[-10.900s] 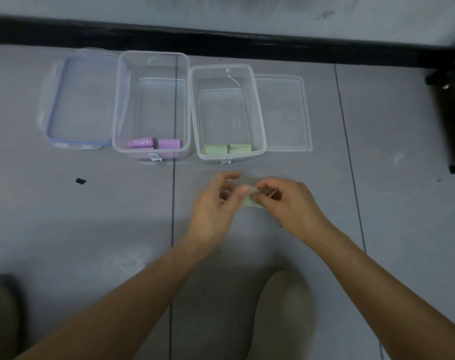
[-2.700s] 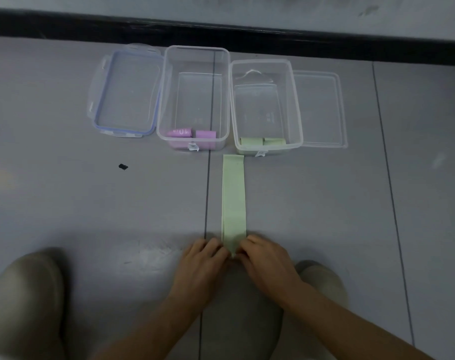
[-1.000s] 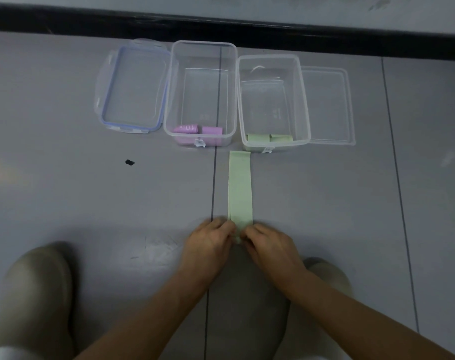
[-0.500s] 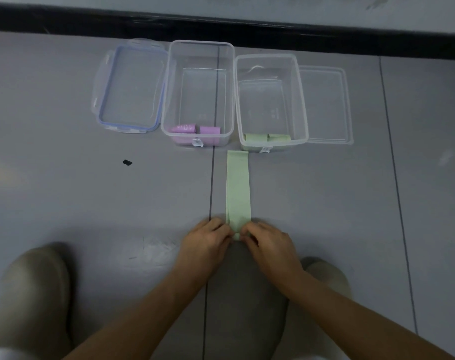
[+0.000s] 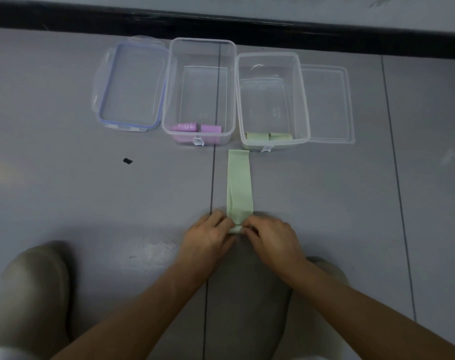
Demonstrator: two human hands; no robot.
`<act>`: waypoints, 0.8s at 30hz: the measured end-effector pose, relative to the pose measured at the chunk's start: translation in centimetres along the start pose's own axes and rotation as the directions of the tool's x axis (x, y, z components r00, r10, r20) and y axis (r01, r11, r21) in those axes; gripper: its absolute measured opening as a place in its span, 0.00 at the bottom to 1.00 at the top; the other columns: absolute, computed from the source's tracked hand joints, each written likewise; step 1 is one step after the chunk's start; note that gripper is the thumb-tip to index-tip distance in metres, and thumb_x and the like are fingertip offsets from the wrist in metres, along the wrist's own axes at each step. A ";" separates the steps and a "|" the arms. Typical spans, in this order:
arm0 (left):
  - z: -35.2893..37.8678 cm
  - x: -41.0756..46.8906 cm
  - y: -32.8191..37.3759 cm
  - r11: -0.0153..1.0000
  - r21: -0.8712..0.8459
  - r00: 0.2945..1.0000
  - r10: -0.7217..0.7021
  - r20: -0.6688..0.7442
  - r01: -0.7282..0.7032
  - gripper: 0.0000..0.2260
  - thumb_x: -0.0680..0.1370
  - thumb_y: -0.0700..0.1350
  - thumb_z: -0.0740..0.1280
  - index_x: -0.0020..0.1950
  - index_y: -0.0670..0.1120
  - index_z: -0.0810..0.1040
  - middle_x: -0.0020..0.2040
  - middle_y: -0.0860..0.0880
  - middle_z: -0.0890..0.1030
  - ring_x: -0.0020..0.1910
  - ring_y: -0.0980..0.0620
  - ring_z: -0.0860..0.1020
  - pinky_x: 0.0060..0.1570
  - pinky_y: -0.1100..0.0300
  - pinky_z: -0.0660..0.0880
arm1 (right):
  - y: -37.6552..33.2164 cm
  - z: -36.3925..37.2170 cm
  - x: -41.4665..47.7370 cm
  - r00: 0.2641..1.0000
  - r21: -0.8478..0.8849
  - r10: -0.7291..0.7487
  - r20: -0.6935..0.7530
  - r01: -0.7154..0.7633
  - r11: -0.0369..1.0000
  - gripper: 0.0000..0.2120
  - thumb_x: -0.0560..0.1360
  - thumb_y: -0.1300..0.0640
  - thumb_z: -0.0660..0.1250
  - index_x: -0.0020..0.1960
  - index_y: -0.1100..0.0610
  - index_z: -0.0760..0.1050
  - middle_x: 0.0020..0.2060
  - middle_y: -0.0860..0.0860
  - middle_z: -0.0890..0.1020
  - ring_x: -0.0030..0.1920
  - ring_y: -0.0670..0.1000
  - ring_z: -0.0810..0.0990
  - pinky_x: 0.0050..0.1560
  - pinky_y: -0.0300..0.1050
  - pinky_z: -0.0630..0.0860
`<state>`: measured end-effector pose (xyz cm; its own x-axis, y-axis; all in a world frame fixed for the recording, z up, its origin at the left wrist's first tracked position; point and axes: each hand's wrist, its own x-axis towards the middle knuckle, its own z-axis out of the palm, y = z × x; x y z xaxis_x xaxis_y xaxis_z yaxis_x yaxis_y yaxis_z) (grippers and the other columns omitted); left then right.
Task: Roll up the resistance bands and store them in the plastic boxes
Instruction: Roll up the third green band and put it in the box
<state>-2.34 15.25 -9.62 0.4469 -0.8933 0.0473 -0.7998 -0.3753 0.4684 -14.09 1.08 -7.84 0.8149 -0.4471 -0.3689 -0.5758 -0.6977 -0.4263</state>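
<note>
Both the left hand point(image 5: 208, 237) and the right hand point(image 5: 270, 240) are curled round the rolled near end of the green band point(image 5: 238, 183), which is pinched at their fingertips. Its flat length is laid along the floor point(image 5: 91, 203), ending just beside the right box point(image 5: 303, 100), where green rolls point(image 5: 268, 136) are kept; purple rolls point(image 5: 195, 127) are seen in the left box point(image 5: 166, 87)

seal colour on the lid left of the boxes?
Blue: a blue seal runs round the clear lid. Head view, the only one, shows it.
</note>
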 end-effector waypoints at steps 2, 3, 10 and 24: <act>0.1 0.3 -0.3 1.000 0.007 1.000 -0.021 0.010 0.021 0.04 0.76 0.48 0.68 0.45 0.47 0.79 0.44 0.49 0.77 0.40 0.48 0.76 0.36 0.53 0.76 | -0.1 0.0 0.0 1.000 0.023 0.022 -0.003 -0.022 0.999 0.08 0.80 0.46 0.61 0.52 0.47 0.77 0.48 0.44 0.83 0.49 0.50 0.80 0.48 0.49 0.76; 0.0 0.5 -0.4 0.999 0.004 0.999 -0.035 0.027 0.035 0.04 0.76 0.48 0.68 0.44 0.48 0.78 0.43 0.50 0.77 0.39 0.48 0.76 0.35 0.52 0.75 | -0.2 0.0 -0.1 1.000 0.036 0.028 -0.008 -0.028 0.999 0.08 0.80 0.46 0.62 0.53 0.47 0.77 0.49 0.44 0.82 0.50 0.49 0.79 0.48 0.48 0.75; -0.7 1.2 -0.2 0.993 -0.030 0.983 -0.107 0.148 0.113 0.04 0.75 0.48 0.69 0.48 0.51 0.78 0.45 0.52 0.77 0.39 0.49 0.78 0.35 0.57 0.76 | -0.5 0.1 -0.6 0.998 0.063 0.010 -0.059 -0.006 0.998 0.02 0.79 0.49 0.63 0.49 0.46 0.74 0.45 0.44 0.80 0.44 0.49 0.79 0.41 0.47 0.73; -0.4 1.0 -0.5 0.996 -0.058 0.997 -0.062 0.044 0.065 0.07 0.76 0.49 0.68 0.53 0.50 0.79 0.51 0.51 0.78 0.46 0.50 0.77 0.43 0.58 0.76 | 0.1 -1.0 0.7 0.997 0.056 0.073 0.020 -0.074 0.996 0.11 0.78 0.46 0.62 0.59 0.44 0.77 0.50 0.44 0.84 0.53 0.51 0.81 0.53 0.49 0.77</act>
<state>-1.34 14.66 -9.47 0.4779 -0.8781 -0.0207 -0.7446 -0.4176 0.5208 -13.50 0.11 -7.37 0.7691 -0.4855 -0.4157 -0.6374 -0.6302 -0.4434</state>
